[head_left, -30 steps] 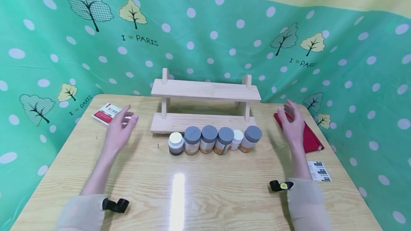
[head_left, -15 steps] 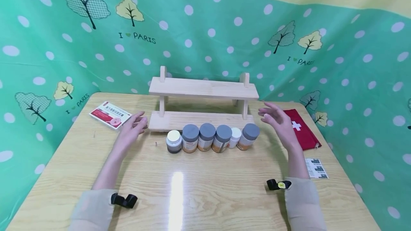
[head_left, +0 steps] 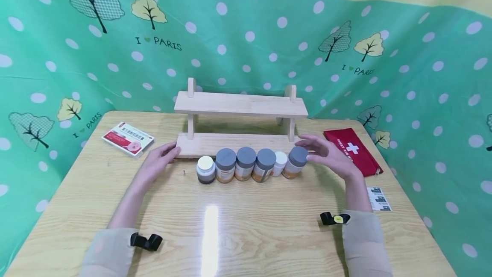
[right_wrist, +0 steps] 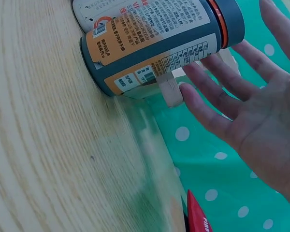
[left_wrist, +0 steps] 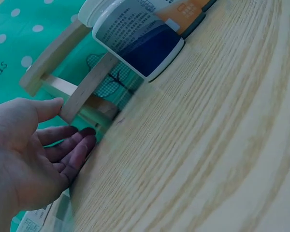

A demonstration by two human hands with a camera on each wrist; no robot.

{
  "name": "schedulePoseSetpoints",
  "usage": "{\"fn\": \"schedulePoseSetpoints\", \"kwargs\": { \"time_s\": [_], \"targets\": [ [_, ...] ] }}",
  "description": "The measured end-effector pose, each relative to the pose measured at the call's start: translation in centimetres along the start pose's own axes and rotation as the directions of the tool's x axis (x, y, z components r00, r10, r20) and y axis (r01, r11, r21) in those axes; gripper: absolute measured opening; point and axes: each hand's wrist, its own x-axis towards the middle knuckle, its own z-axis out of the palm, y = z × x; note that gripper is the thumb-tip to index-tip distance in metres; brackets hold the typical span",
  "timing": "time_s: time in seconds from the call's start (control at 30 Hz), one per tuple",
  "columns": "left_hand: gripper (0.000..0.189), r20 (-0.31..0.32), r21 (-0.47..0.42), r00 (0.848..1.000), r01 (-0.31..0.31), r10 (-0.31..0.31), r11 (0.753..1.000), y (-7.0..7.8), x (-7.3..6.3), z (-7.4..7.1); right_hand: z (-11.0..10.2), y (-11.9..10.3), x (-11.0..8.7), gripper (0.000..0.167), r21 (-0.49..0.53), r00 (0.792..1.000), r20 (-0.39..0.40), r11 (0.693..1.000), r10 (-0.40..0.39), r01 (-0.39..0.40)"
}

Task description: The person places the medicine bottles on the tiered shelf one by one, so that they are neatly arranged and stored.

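Observation:
A two-tier wooden shelf (head_left: 238,105) stands at the back of the table. My left hand (head_left: 156,165) is at the left end of its lower board (head_left: 230,141); in the left wrist view the thumb touches the board's end, with loosely bent fingers below. At the other end, my right hand (head_left: 331,157) has its fingers spread, and one fingertip meets the board's end in the right wrist view. Its thumb is beside a grey-lidded jar (head_left: 295,163). That jar ends a row in front of the shelf, with more grey-lidded jars (head_left: 225,166), a small white-capped bottle (head_left: 279,163) and a cream-capped bottle (head_left: 206,170).
A red and white medicine box (head_left: 128,139) lies at the left back. To the right are a red first aid pouch (head_left: 352,151) and a printed white packet (head_left: 378,199). A green dotted curtain (head_left: 238,25) hangs behind the table (head_left: 261,225).
Both hands have moved inward to the shelf's two ends, the left rightward and the right leftward. The medicine box and pouch are now uncovered. Jars and shelf stay in place.

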Motion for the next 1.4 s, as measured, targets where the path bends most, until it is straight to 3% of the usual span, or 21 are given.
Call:
{"fn": "schedulePoseSetpoints", "kwargs": {
  "time_s": [0.13, 0.37, 0.67, 0.9, 1.2, 1.4],
  "targets": [
    [0.081, 0.017, 0.007, 1.0, 0.005, -0.005, 1.0, -0.13, -0.09, -0.01, -0.07, 0.21, 0.05, 0.071, 0.015, 0.999, 0.048, 1.0, 0.014, -0.015],
    [0.084, 0.029, 0.012, 0.999, 0.016, -0.016, 1.0, -0.07, 0.13, -0.05, -0.08, 0.65, 0.21, 0.074, -0.014, 0.996, 0.085, 1.0, -0.027, 0.028],
    [0.082, 0.04, -0.007, 0.999, 0.016, -0.016, 1.0, -0.3, 0.26, 0.1, 0.5, 0.41, 0.36, 0.068, -0.122, 0.997, 0.077, 0.993, 0.005, 0.005],
    [0.083, 0.034, 0.003, 0.999, 0.018, -0.018, 1.0, -0.15, 0.34, 0.02, 0.81, 0.0, 0.68, 0.058, -0.138, 0.998, 0.064, 0.99, 0.025, -0.016],
    [0.078, 0.007, -0.003, 1.0, -0.003, 0.003, 1.0, -0.19, 0.23, 0.12, 0.74, 0.11, 0.62, 0.056, -0.135, 0.999, 0.048, 0.991, 0.026, -0.019],
    [0.075, -0.006, 0.007, 1.0, -0.015, 0.015, 1.0, -0.28, 0.3, 0.01, 0.48, -0.13, 0.38, 0.054, -0.139, 1.0, -0.004, 0.99, 0.021, -0.021]
  ]
}}
